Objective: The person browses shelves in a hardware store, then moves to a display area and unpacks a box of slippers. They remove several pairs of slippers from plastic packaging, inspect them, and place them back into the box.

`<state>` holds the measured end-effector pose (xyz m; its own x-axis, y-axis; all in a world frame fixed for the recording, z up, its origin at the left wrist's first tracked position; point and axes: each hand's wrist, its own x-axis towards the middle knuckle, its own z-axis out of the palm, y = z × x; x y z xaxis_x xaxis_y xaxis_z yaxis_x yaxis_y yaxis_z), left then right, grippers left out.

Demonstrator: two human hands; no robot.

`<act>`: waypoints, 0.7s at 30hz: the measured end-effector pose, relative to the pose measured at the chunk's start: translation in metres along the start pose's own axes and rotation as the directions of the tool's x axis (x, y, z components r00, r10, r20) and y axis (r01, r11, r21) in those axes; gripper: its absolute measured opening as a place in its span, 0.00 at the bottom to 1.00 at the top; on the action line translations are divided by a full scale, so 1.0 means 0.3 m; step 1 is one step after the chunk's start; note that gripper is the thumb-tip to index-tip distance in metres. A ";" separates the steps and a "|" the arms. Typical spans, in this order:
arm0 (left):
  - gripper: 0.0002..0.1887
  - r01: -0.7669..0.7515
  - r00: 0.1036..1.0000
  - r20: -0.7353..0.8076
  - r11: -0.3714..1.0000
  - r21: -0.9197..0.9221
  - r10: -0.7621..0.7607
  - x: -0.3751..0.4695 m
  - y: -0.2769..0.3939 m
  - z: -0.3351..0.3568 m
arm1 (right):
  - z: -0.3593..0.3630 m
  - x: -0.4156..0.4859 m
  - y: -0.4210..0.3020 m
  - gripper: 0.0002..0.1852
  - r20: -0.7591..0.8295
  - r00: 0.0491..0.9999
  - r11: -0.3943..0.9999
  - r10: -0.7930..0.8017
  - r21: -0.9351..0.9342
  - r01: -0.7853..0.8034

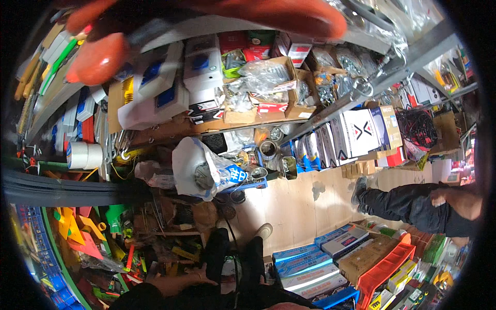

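Observation:
At the lower left of the head view, my left hand (202,272) is in shadow against my dark trouser leg; its fingers are hard to make out. My right hand is out of view. Before me, a white plastic sack (197,166) with blue print stands open beside a blue tray (248,186). Round metal cans (267,149) of small parts stand behind it. On the shelf above, clear bags (267,73) lie in an open cardboard box (294,79), with white boxes (203,64) to their left.
Blurred orange-red objects (99,58) hang close overhead. A metal shelf post (333,114) slants at the right. Another person in dark trousers (407,199) stands on the wooden-looking floor (294,217). Flat boxes (306,259) and a red plastic bin (381,273) sit at the lower right.

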<state>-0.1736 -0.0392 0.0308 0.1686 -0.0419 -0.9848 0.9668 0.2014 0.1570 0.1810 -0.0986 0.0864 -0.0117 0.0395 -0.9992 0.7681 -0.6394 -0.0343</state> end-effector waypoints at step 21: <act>0.67 0.097 0.982 0.131 0.961 0.258 -0.134 -0.209 0.268 -0.186 | -0.092 0.010 0.036 0.61 -0.059 0.990 0.981 -0.124 0.140 0.131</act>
<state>-0.1171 0.0342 0.1009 0.0612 -0.1962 -0.9786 0.9952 -0.0628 0.0749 0.2069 -0.0841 0.0837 -0.0691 0.1640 -0.9840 0.6629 -0.7296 -0.1681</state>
